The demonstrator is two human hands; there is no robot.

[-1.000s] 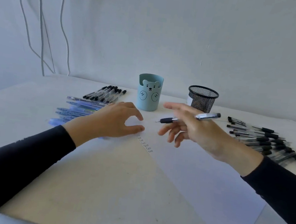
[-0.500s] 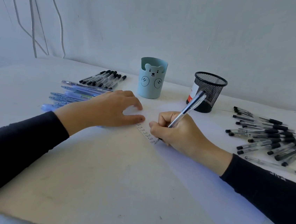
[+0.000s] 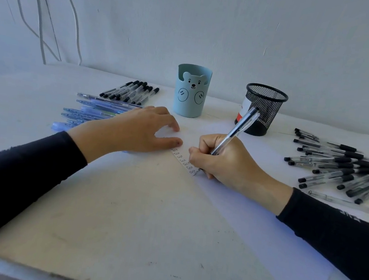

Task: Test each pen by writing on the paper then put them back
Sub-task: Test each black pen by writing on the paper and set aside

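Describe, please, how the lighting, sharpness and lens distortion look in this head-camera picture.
Head view: soft, bluish light, no hard glare; the paper reads beige on its left, bluish on its right. Head view: the wide angle makes the sleeves loom large at the bottom corners. Head view: the pen in the right hand is sharp, the written lines legible.

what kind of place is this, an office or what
Likely a plain desk or worktable against a bare white wall, home or office unclear. A blue bear pen cup, a black mesh pen cup and piles of pens sit on it.
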